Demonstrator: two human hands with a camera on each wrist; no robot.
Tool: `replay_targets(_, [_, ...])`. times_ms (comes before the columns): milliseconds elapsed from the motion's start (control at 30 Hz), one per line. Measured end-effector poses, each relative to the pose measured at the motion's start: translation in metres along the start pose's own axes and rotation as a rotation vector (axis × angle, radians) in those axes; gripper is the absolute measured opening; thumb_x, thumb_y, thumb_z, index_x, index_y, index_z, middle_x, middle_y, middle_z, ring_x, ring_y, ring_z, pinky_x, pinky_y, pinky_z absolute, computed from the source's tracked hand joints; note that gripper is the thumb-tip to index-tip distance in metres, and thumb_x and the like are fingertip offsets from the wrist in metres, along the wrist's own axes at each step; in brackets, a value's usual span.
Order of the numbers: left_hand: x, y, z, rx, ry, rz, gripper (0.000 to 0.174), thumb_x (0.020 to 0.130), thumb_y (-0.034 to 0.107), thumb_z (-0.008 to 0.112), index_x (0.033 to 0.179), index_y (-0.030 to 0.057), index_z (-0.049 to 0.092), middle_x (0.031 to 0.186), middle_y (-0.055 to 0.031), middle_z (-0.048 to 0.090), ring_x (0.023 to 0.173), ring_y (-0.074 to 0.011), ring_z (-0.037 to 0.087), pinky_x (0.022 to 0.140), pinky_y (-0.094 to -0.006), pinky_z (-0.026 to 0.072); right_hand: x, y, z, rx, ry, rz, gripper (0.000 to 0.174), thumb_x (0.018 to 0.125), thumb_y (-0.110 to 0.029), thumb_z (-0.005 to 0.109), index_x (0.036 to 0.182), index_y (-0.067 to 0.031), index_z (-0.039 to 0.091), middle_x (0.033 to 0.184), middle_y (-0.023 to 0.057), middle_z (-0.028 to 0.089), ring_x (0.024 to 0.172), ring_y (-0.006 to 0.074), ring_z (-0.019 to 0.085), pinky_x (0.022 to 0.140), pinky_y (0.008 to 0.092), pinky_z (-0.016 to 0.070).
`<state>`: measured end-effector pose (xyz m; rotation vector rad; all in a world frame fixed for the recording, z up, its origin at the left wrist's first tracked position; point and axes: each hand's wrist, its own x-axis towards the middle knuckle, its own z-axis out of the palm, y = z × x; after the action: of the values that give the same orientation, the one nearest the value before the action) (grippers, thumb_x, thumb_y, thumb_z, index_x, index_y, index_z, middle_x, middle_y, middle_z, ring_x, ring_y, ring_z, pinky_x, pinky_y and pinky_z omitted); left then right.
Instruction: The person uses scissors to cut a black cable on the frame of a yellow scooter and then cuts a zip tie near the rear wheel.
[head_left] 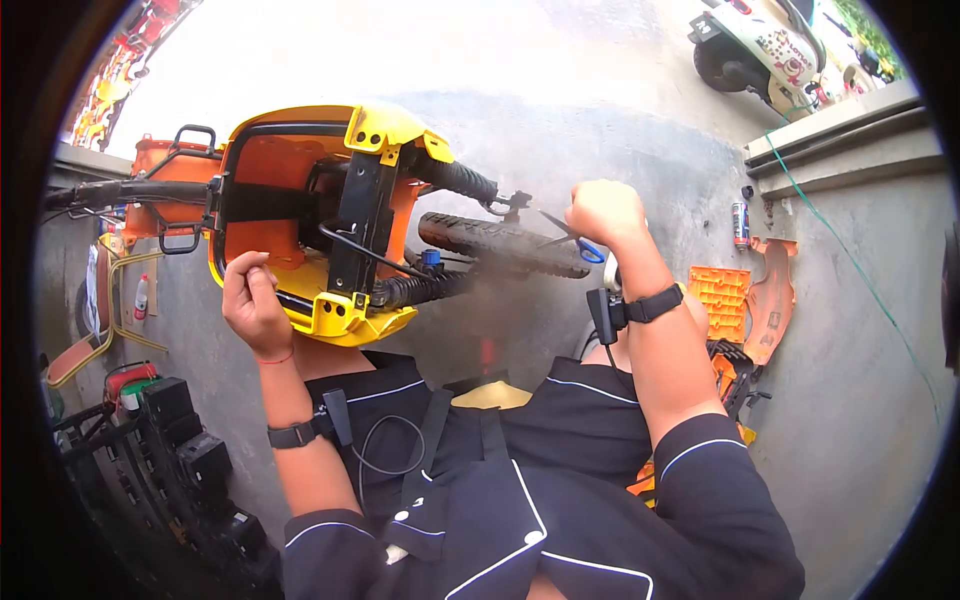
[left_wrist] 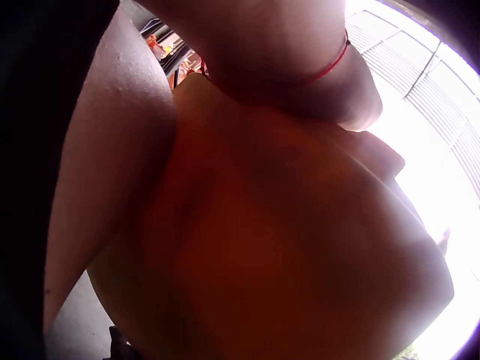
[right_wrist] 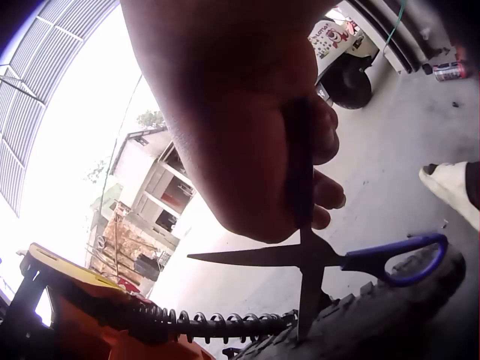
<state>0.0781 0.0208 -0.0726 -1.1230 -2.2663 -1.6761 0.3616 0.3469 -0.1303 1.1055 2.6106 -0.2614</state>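
Observation:
My right hand [head_left: 608,212] grips one handle of a pair of scissors [right_wrist: 312,253]. The blades are spread apart, and the other blue loop handle [right_wrist: 409,259] sticks out free. In the right wrist view the scissors overlap a knobbly black tyre [right_wrist: 382,311] and the end of a coil shock absorber [right_wrist: 217,325]. On the left, my left hand [head_left: 252,305] has curled fingers beside the edge of a yellow and orange vehicle body [head_left: 370,328]. An orange panel [left_wrist: 247,225] fills most of the left wrist view, hiding those fingers there.
At the right lie an orange grid panel [head_left: 718,300], a curved orange part [head_left: 772,305] and a spray can [head_left: 740,224]. A green cord [head_left: 850,250] crosses the floor. A scooter [head_left: 765,50] stands far right. Black boxes [head_left: 180,420] line the lower left.

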Motion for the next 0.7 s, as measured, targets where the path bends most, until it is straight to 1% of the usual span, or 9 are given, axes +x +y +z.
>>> replay_targets(67, [0.001,0.002,0.000,-0.011,0.008,-0.006,0.018,0.094,-0.001,0.046,0.096,-0.0023,0.063,0.074,-0.0010,0.052,0.067,-0.0067,0.047,0.061,-0.0208,0.0386,-0.008,0.021,0.019,0.023,-0.021,0.045,0.028,0.079,-0.022,0.054,0.088,-0.0070,0.076,0.092,0.0186,0.073,0.089,0.0330,0.071,0.080,0.0413,0.0554])
replay_targets(133, [0.002,0.002,0.001,-0.006,-0.016,-0.018,0.017,0.094,-0.001,0.046,0.096,-0.0017,0.064,0.076,-0.0007,0.055,0.068,-0.0063,0.048,0.061,-0.0208,0.0396,-0.015,0.041,0.046,0.327,-0.182,0.142,0.032,0.078,-0.025,0.053,0.089,-0.0055,0.075,0.093,0.0189,0.073,0.091,0.0347,0.070,0.081,0.0405,0.0545])
replay_targets(233, [0.002,-0.001,0.000,0.027,-0.009,-0.009,0.017,0.095,0.000,0.047,0.096,-0.0007,0.065,0.076,-0.0005,0.057,0.067,-0.0062,0.050,0.061,-0.0211,0.0405,-0.027,0.053,0.081,0.593,-0.246,0.257,0.036,0.083,-0.032,0.051,0.082,-0.0027,0.073,0.066,0.0151,0.068,0.067,0.0265,0.068,0.070,0.0379,0.0523])
replay_targets(267, [0.002,-0.001,0.001,0.030,-0.004,0.006,0.018,0.095,0.001,0.048,0.096,-0.0001,0.066,0.077,-0.0007,0.058,0.067,-0.0062,0.051,0.060,-0.0214,0.0408,-0.031,0.055,0.090,0.670,-0.196,0.239,0.039,0.086,-0.035,0.052,0.081,-0.0021,0.073,0.057,0.0122,0.062,0.057,0.0197,0.062,0.064,0.0359,0.0501])
replay_targets(367, [0.003,0.001,0.001,0.040,-0.008,0.015,0.018,0.095,0.001,0.048,0.096,0.0003,0.066,0.075,-0.0005,0.057,0.066,-0.0060,0.050,0.059,-0.0211,0.0403,-0.042,0.053,0.107,0.883,-0.015,0.238,0.037,0.087,-0.033,0.054,0.084,-0.0017,0.073,0.058,0.0110,0.063,0.054,0.0169,0.060,0.059,0.0347,0.0489])
replay_targets(500, [0.002,-0.002,0.000,0.049,-0.018,-0.031,0.017,0.095,0.003,0.048,0.098,0.0002,0.065,0.076,0.0010,0.055,0.069,-0.0052,0.050,0.061,-0.0204,0.0406,-0.039,0.055,0.132,0.968,0.136,0.255,0.035,0.087,-0.031,0.056,0.084,-0.0016,0.074,0.059,0.0084,0.062,0.050,0.0154,0.056,0.052,0.0329,0.0459])
replay_targets(533, [0.002,-0.002,0.002,0.051,0.027,0.003,0.016,0.094,0.004,0.051,0.095,0.0026,0.066,0.069,0.0017,0.056,0.060,-0.0050,0.050,0.055,-0.0220,0.0404,-0.037,0.055,0.132,0.962,0.108,0.288,0.034,0.086,-0.031,0.056,0.084,-0.0017,0.074,0.059,0.0086,0.062,0.050,0.0153,0.056,0.052,0.0333,0.0458])
replay_targets(633, [0.002,-0.003,0.003,0.043,0.040,0.016,0.015,0.093,0.004,0.052,0.094,0.0031,0.067,0.069,0.0016,0.057,0.059,-0.0050,0.050,0.054,-0.0224,0.0406,-0.030,0.057,0.129,0.952,0.031,0.327,0.033,0.085,-0.029,0.056,0.084,-0.0018,0.074,0.059,0.0086,0.062,0.049,0.0151,0.056,0.051,0.0327,0.0451])
replay_targets(700, [0.000,-0.002,0.000,0.058,0.037,0.007,0.014,0.092,0.004,0.053,0.094,0.0034,0.067,0.069,0.0009,0.057,0.058,-0.0053,0.049,0.053,-0.0230,0.0403,-0.024,0.056,0.127,0.901,0.017,0.318,0.034,0.084,-0.029,0.055,0.083,-0.0017,0.074,0.060,0.0111,0.064,0.053,0.0202,0.060,0.055,0.0357,0.0474])
